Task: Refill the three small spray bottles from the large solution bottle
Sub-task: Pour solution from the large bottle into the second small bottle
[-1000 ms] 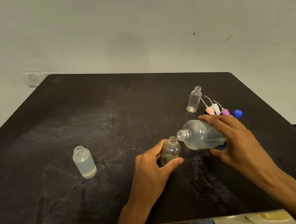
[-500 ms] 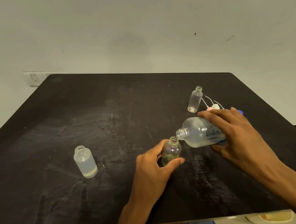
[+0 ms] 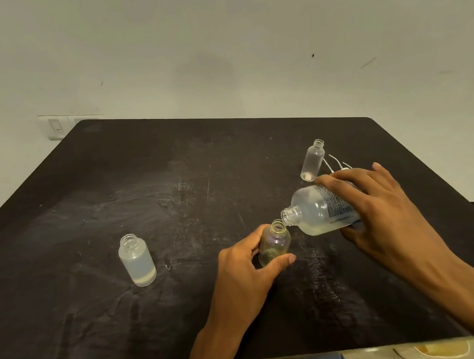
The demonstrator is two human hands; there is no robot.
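Observation:
My left hand [image 3: 246, 271] grips a small clear uncapped bottle [image 3: 274, 242] that stands on the dark table [image 3: 170, 188], right of centre. My right hand [image 3: 378, 206] holds the large clear solution bottle [image 3: 315, 211] tipped on its side, its open mouth just above and to the right of the small bottle's neck. A little liquid pools in the large bottle's lower side. A second small frosted bottle [image 3: 136, 259] stands open to the left. A third, slimmer small bottle [image 3: 313, 160] stands open at the back right.
White dip tubes of the spray tops [image 3: 336, 161] poke out behind my right hand, which hides the tops themselves. A wall switch plate [image 3: 55, 126] sits past the table's far left corner. The table's front edge runs just above my knees.
My right hand has lifted the large bottle and brought its mouth closer over the small bottle's neck. It now covers the coloured spray tops and the blue cap. My left hand has stayed put.

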